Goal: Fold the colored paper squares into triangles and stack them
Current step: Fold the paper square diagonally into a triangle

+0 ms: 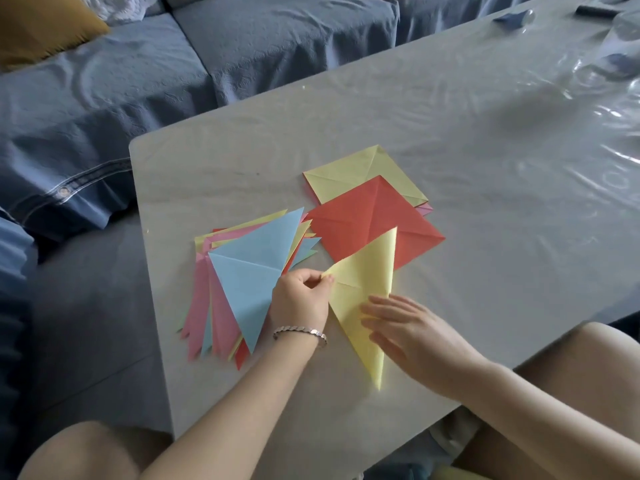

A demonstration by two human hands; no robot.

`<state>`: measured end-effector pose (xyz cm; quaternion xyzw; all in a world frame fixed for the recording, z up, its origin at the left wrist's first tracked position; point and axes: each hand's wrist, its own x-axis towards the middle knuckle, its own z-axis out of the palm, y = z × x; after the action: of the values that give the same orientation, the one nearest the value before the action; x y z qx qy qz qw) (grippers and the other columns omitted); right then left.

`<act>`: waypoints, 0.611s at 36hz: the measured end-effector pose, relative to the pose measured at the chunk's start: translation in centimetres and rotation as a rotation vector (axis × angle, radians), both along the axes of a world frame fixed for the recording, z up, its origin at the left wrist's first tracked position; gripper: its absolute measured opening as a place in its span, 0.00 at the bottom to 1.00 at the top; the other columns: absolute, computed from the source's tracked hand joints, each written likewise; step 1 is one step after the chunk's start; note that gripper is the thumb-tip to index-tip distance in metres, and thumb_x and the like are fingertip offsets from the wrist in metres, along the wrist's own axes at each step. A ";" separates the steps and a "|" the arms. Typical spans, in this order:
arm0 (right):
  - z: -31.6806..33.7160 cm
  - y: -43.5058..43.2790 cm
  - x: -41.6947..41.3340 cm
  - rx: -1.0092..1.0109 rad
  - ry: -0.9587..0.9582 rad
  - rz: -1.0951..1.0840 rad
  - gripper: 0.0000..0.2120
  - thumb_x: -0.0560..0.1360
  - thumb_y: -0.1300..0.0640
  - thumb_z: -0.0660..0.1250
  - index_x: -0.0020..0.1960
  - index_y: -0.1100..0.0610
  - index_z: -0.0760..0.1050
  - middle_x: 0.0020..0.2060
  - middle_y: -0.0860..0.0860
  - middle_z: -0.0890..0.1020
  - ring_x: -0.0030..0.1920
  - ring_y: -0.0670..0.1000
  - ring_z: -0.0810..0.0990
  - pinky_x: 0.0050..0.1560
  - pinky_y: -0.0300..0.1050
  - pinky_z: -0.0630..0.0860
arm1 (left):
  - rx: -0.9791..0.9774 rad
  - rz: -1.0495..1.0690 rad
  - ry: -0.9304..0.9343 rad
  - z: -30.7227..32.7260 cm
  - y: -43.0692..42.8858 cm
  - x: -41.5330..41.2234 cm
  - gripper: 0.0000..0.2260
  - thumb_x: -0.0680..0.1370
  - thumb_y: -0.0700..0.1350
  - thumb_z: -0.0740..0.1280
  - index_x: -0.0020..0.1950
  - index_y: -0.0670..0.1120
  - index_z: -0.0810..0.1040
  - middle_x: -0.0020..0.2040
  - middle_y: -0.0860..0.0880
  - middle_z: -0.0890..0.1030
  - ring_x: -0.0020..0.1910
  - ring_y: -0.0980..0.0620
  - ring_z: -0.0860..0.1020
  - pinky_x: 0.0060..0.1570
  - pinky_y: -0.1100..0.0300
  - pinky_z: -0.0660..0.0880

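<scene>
Left of the yellow sheet (363,271) lies your stack of triangles (249,271), close by for the next one. Your left hand (299,299) pinches the sheet's left corner, likely to align it. Your right hand (415,327), fingers straight and flat, pins it down. Beyond wait the unfolded squares (363,216).

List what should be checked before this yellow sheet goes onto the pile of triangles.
1. The yellow paper is folded into a triangle: ok.
2. The left hand pinches its corner: ok.
3. The right hand lies flat on it, but whether the crease is sharp: cannot tell.
4. The triangle stack sits close beside the left hand: ok.
5. The stack's edges line up: not ok, they fan out.
6. The red square waits unfolded beyond: ok.
</scene>
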<state>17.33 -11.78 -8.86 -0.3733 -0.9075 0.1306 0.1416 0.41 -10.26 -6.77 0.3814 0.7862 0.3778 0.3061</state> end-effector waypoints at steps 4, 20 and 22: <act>-1.2 -0.8 1.0 -0.028 -0.102 -0.025 0.28 0.81 0.47 0.42 0.56 0.53 0.80 0.58 0.45 0.80 0.60 0.45 0.77 0.62 0.48 0.71 | -0.007 -0.021 0.086 -0.7 0.0 -0.3 0.04 0.71 0.46 0.71 0.38 0.46 0.82 0.35 0.50 0.81 0.39 0.47 0.79 0.40 0.57 0.76; -2.5 5.4 0.2 0.145 -0.046 -0.377 0.21 0.76 0.52 0.52 0.53 0.62 0.80 0.54 0.56 0.81 0.59 0.60 0.77 0.62 0.58 0.63 | 0.005 -0.030 0.111 -1.0 0.1 -0.5 0.05 0.72 0.45 0.71 0.40 0.45 0.82 0.33 0.52 0.78 0.37 0.50 0.77 0.38 0.61 0.73; -2.5 6.2 0.1 0.130 -0.031 -0.399 0.18 0.76 0.54 0.55 0.52 0.63 0.79 0.54 0.57 0.81 0.60 0.62 0.77 0.62 0.58 0.64 | 0.008 -0.033 0.108 -1.0 0.1 -0.5 0.05 0.72 0.45 0.71 0.40 0.44 0.82 0.32 0.52 0.78 0.36 0.51 0.77 0.37 0.62 0.71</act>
<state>17.41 -5.59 -11.35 -0.5375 -0.8242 0.0354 0.1746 -0.13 -10.14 -7.75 0.4152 0.7937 0.3548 0.2679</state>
